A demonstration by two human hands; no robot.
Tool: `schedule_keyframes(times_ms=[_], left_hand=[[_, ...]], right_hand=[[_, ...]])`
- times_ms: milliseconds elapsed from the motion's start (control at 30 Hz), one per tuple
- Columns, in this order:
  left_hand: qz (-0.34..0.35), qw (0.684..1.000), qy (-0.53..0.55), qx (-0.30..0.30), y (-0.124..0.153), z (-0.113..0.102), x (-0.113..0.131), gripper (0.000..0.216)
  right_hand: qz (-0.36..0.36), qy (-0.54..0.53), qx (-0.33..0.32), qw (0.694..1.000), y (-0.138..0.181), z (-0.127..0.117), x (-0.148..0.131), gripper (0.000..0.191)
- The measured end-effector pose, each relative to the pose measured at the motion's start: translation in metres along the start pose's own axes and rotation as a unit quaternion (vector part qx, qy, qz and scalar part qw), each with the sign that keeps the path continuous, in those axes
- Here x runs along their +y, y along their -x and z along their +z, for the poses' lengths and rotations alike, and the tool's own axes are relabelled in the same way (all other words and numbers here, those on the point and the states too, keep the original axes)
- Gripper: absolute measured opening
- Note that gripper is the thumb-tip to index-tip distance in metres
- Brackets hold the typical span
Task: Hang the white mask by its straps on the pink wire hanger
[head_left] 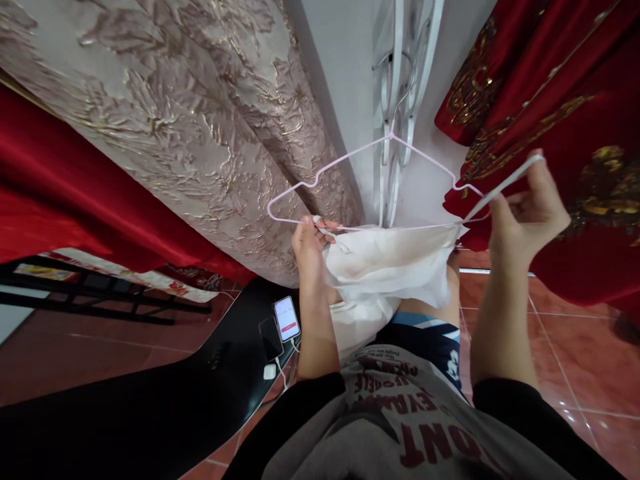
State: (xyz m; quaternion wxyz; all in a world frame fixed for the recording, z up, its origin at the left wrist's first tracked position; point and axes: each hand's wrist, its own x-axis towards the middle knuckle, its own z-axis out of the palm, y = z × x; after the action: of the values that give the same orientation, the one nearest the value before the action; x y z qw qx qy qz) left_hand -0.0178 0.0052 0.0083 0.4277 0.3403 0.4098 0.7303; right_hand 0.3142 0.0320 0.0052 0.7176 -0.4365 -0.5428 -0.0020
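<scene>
The left forearm (318, 323) and right forearm (503, 320) reach forward, well apart. The left hand (311, 241) turns inward, fingers partly curled — the right hand (535, 210) bends at the wrist, thumb and forefinger spread, its other fingers folded in.

Left hand (316, 239): grips the lower edge of the pink hanger (391, 136)
Right hand (531, 217): pinches a white strap (510, 180) near the hanger's right end
White cloth (395, 260): below the hanger, between the hands
Black surface (200, 393): near left, bearing two phones (287, 319)
Far left: pale raised-pattern fabric (210, 120)
Far right: red, gold-decorated fabric (555, 153)
</scene>
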Motion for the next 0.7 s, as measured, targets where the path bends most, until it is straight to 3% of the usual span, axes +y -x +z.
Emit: schedule_keyframes(times_ms=[67, 133, 167, 233, 300, 367, 467, 533, 600, 700], left_hand=[[0.002, 1.0, 0.007, -0.002, 0.0, -0.001, -0.001, 0.051], [0.005, 1.0, 0.021, -0.015, 0.0, -0.002, -0.003, 0.049], [0.006, 0.999, 0.031, -0.026, 0.0, -0.003, -0.005, 0.049], [0.004, 0.998, 0.048, -0.048, 0.001, -0.003, -0.009, 0.048], [-0.003, 0.997, 0.055, -0.054, 0.003, -0.003, -0.014, 0.047], [-0.014, 0.997, 0.051, -0.049, 0.006, -0.001, -0.016, 0.046], [-0.019, 0.997, 0.051, -0.052, 0.012, 0.001, -0.018, 0.043], [-0.014, 0.997, 0.049, -0.062, 0.015, -0.002, -0.019, 0.039], [0.005, 0.998, 0.035, -0.052, 0.015, -0.009, -0.021, 0.029], [0.094, 0.994, -0.014, 0.054, 0.008, -0.028, -0.025, 0.016]], right_hand=[[-0.071, 0.048, 0.063, 0.994, 0.002, -0.013, 0.024, 0.059], [-0.171, 0.078, 0.187, 0.964, 0.009, -0.02, 0.036, 0.057], [-0.185, 0.085, 0.227, 0.953, 0.014, -0.021, 0.034, 0.05], [-0.181, 0.062, 0.236, 0.953, 0.025, -0.016, 0.014, 0.039], [-0.119, 0.029, 0.132, 0.984, 0.035, -0.005, -0.02, 0.024], [-0.048, 0.021, -0.041, 0.998, 0.042, 0.008, -0.053, 0.013], [0.046, 0.0, -0.256, 0.965, 0.048, 0.024, -0.078, 0.018], [0.089, -0.001, -0.299, 0.95, 0.051, 0.028, -0.079, 0.024], [0.105, 0.006, -0.272, 0.957, 0.055, 0.028, -0.075, 0.024], [0.103, 0.009, -0.223, 0.969, 0.058, 0.024, -0.069, 0.023]])
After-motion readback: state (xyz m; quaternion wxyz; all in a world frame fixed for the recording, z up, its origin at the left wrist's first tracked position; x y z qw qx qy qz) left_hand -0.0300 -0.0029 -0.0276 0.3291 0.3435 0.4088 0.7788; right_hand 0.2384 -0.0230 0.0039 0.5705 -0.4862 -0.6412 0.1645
